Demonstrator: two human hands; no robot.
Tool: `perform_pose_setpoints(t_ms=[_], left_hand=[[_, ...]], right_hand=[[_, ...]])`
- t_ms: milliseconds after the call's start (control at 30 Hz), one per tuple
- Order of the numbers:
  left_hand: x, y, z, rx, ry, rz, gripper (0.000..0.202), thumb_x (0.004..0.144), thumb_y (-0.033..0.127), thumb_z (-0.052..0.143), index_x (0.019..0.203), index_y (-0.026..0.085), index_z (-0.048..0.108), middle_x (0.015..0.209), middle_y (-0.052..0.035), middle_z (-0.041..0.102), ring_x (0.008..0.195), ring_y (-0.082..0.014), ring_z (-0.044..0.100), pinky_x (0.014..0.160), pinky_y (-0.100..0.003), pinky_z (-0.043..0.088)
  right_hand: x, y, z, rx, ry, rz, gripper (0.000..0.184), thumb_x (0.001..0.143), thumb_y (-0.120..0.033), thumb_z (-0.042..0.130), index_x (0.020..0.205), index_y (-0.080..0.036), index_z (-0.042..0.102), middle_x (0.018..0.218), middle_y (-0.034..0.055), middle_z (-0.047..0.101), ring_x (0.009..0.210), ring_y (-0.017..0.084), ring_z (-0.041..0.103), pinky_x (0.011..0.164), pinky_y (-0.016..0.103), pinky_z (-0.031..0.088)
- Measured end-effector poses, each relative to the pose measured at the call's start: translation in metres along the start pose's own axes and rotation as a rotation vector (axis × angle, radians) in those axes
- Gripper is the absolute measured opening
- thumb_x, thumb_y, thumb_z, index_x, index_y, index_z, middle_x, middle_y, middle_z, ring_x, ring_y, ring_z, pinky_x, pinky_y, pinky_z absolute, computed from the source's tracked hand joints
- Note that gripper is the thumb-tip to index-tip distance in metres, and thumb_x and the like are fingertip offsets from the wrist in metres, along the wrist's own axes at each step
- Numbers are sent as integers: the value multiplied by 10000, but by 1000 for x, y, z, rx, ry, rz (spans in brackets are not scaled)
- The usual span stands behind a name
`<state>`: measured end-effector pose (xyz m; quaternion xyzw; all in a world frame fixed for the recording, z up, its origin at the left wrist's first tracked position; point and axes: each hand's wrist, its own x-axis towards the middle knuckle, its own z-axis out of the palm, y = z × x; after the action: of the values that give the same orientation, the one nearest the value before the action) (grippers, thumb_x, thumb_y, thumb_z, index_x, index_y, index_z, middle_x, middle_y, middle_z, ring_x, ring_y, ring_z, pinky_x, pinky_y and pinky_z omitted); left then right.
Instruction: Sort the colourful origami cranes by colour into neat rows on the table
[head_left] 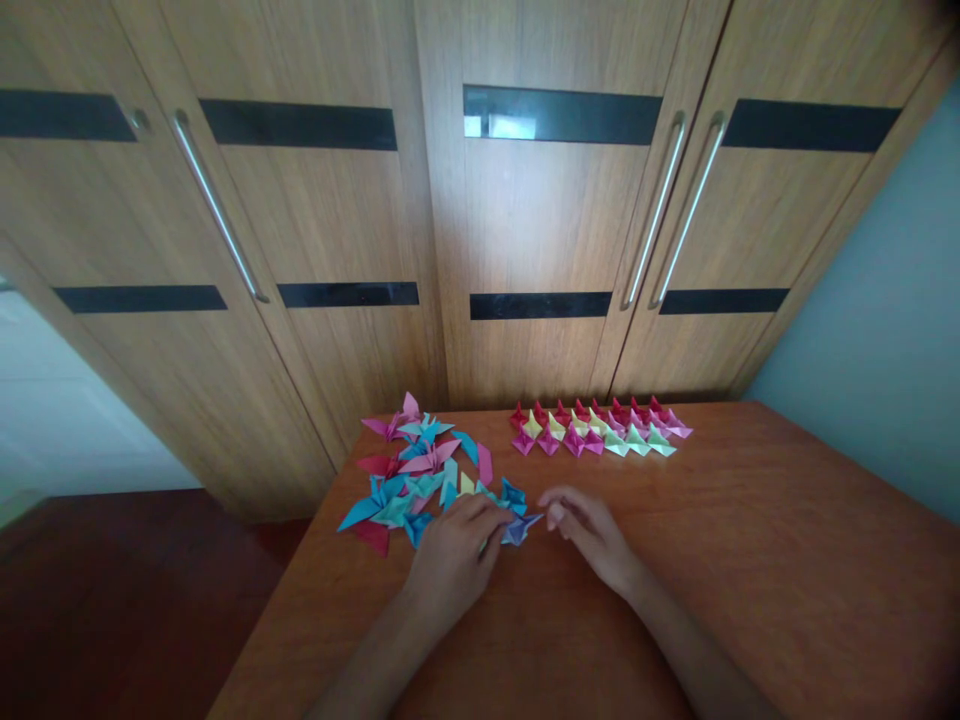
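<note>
Between the thumb and fingers of my left hand (457,545) is a purple origami crane (517,529), low over the table. One pointed end of it sticks out to the right. Close by that point is my right hand (592,535), its fingers loosely curled and a little apart, with nothing visible in them. A dark blue folded paper piece (512,494) lies just behind the crane. To the left spreads a loose heap of paper cranes (390,500) in blue, mint, pink and red. My left hand hides part of the heap's right side.
Toward the back of the brown wooden table (750,560), rows of small paper cranes (577,437) stand in red, yellow, pink and pale green. A wooden wardrobe (540,220) with metal handles rises behind the table. A pale wall (877,350) is at the right.
</note>
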<state>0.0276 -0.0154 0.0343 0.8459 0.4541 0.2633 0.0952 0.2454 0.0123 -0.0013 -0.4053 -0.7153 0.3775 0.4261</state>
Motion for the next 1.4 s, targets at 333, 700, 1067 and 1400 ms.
perform_pose_setpoints(t_ms=[333, 700, 1067, 1400], left_hand=[[-2, -1, 8, -15, 70, 8, 214, 898, 176, 480, 1036, 245, 628, 985, -38, 645, 929, -189, 582, 821, -316, 480], [-2, -1, 9, 7, 108, -64, 423, 881, 180, 475, 1296, 259, 451, 1193, -59, 588, 1070, -210, 555, 916, -364, 470], [-7, 13, 11, 26, -134, 171, 242, 873, 131, 447, 992, 228, 634, 841, -26, 663, 811, -170, 610, 730, -271, 472], [-21, 45, 27, -9, -346, 215, 172, 852, 159, 483, 877, 232, 637, 800, 10, 686, 746, -148, 629, 684, -233, 439]], right_hand=[[-1, 3, 14, -82, -47, -15, 174, 839, -329, 559, 898, -217, 679, 770, 13, 682, 657, 127, 588, 614, 220, 453], [2, 12, -14, -165, 171, 4, 230, 820, -398, 574, 794, -189, 668, 718, 23, 649, 638, 141, 561, 596, 231, 437], [-6, 64, -138, -536, 920, 314, 462, 747, -587, 542, 807, -145, 662, 683, 67, 661, 607, 188, 575, 563, 264, 401], [-38, 136, -212, -829, 780, 723, 486, 771, -559, 469, 916, -155, 697, 838, 138, 702, 795, 304, 638, 652, 351, 450]])
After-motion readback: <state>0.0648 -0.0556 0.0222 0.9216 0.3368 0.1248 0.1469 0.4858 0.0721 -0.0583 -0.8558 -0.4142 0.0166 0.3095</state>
